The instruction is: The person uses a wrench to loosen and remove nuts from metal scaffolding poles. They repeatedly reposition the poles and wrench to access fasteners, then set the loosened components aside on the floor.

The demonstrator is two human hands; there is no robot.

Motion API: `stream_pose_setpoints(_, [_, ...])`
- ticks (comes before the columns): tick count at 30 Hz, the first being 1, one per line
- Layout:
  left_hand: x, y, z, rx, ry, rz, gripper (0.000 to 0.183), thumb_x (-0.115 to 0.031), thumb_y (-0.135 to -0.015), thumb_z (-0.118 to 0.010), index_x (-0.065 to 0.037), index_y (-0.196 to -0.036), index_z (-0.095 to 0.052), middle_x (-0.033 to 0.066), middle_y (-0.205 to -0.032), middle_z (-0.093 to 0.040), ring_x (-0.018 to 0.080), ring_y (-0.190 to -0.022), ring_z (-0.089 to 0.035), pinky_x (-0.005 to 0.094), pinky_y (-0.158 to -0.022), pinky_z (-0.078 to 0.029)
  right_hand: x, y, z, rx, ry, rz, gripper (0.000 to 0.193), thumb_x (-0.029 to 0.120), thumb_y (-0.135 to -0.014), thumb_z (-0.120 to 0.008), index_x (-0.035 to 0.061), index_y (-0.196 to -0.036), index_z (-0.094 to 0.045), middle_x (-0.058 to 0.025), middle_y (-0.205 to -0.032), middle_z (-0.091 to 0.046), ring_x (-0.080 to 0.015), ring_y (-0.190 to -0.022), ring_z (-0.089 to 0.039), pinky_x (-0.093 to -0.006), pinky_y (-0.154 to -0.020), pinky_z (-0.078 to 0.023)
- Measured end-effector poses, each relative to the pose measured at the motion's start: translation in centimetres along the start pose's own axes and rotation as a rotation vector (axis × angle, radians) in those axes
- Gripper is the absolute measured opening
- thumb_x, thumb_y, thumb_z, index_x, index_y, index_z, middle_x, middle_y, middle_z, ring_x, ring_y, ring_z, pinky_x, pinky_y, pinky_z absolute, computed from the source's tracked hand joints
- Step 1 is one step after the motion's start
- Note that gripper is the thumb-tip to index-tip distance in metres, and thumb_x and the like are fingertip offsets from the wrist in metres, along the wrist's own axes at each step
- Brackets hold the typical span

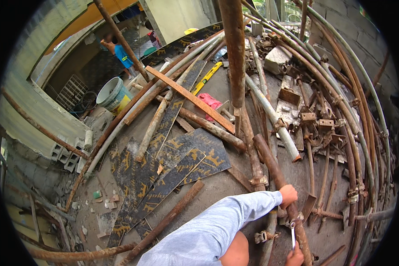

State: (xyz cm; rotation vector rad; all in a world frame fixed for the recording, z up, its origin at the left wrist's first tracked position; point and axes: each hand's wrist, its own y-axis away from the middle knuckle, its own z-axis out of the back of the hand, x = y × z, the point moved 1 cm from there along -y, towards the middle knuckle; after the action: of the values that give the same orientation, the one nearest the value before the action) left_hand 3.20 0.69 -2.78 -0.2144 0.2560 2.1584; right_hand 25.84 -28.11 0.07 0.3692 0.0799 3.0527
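My left hand [288, 195], at the end of a grey sleeve, is closed around a rusty steel pipe [270, 160] that slants down toward the lower right. Just below it, a scaffold clamp [299, 218] sits on the same pipe. My right hand [295, 256], partly cut off by the lower edge, grips a silver wrench [293, 237]. The wrench's ring end meets the clamp; whether it is seated on a nut is too small to tell. Another rusty clamp [264, 236] lies left of the wrench, beside a second pipe.
A rusty post [233, 57] rises at centre. Black printed boards [164, 164], a wooden plank [190, 99] and a yellow spirit level [207, 78] lie ahead. Clamps and brackets [314, 117] are heaped right. Long pipes line both sides. Beyond a bucket [114, 95], a person in blue [122, 54] stands.
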Motion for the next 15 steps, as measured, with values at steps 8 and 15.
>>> stream_pose_setpoints(8, [-0.2,0.4,0.3,0.022,-0.008,0.017,0.023,-0.021,-0.053,-0.083,-0.012,-0.074,-0.077,0.0113,-0.078,-0.074,0.0295,-0.079,-0.074,0.0403,-0.069,-0.058,-10.0,-14.8,0.4,-0.089,0.211,0.369,0.028,0.006,-0.072,-0.070,0.0118,-0.099,-0.064,-0.0098,-0.067,-0.062,-0.0333,-0.068,-0.064,-0.0473,-0.062,-0.045])
stream_pose_setpoints(15, [-0.2,1.1,-0.7,0.000,-0.007,0.044,0.020,-0.019,-0.055,-0.082,-0.013,-0.073,-0.077,0.0108,-0.078,-0.074,0.0296,-0.079,-0.074,0.0402,-0.069,-0.058,-6.0,-15.5,3.2,-0.079,0.195,0.637,0.038,0.002,-0.058,-0.068,0.0105,-0.095,-0.066,-0.0066,-0.064,-0.059,-0.0301,-0.062,-0.059,-0.0451,-0.062,-0.041])
